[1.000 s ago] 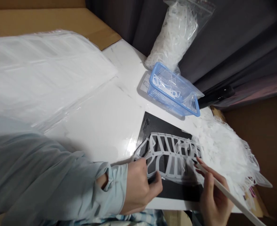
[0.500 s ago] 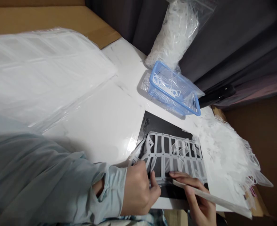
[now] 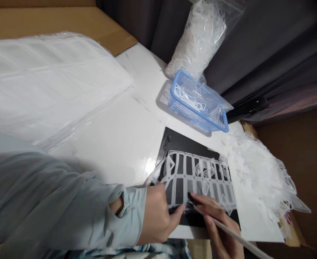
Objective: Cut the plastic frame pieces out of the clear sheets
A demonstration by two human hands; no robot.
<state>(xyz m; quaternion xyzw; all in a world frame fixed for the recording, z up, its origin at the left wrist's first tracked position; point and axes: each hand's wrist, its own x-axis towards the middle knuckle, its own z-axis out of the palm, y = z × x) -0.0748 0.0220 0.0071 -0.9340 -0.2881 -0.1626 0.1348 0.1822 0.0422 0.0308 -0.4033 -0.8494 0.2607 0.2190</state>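
Observation:
A translucent plastic sheet (image 3: 184, 176) with rows of rectangular openings and panels lies on a black mat (image 3: 181, 140). My left hand (image 3: 157, 212) is closed at the sheet's left end, its fingers curled on a loose plastic strip there and its thumb on the near edge. In my right hand (image 3: 223, 219) is a long, slim, pale-handled tool (image 3: 228, 232), pen-like in grip. Its narrow tip touches or hovers just over the sheet's near edge, close to my left thumb; the tip's exact kind is unclear. Small loose plastic pieces (image 3: 205, 169) rest on the sheet.
A large stack of wrapped translucent sheets (image 3: 53, 90) covers the left of the white table (image 3: 120, 133). Behind the mat stand a blue basket (image 3: 190, 108) and a bag of plastic scraps (image 3: 198, 39). More clear scraps (image 3: 261, 172) are heaped at the right.
My right hand and the tool have shifted left along the near edge, toward my left thumb. The tool's handle has turned. My left thumb has lowered onto the sheet's edge.

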